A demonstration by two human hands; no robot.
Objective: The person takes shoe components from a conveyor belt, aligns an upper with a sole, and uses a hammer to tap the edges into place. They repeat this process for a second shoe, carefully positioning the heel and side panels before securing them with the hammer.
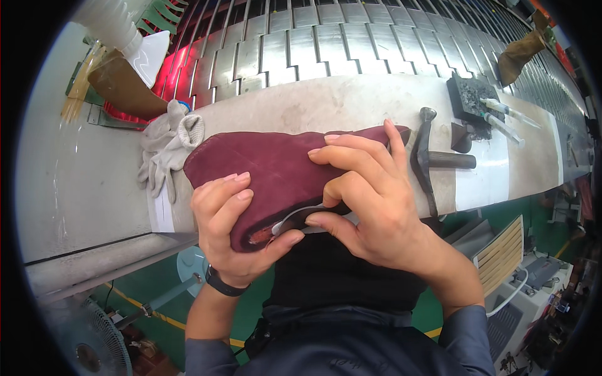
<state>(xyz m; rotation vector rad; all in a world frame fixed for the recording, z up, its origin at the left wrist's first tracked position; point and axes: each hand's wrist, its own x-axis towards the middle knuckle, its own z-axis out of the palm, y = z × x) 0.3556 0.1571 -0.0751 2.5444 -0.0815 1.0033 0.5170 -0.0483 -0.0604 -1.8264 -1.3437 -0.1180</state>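
A maroon suede boot (263,156) lies on its side in my two hands, above the near edge of the bench, with its underside turned toward me. My left hand (229,225) wraps round its left end, the thumb beside a reddish, rough patch on the underside. My right hand (373,200) grips the middle, fingers spread over the suede and thumb pressed to a dark, curved sole piece (307,216). Part of that piece is hidden by my right hand. Grey-white work gloves (168,147) lie left of the boot. To its right rests a hammer (425,153).
Beyond the bench (269,109) runs a metal slat conveyor (320,47), with a brown boot (522,56) at far right and another brown boot (122,84) at left. Syringes (503,128) lie by a black block (467,99). A fan (88,344) stands lower left.
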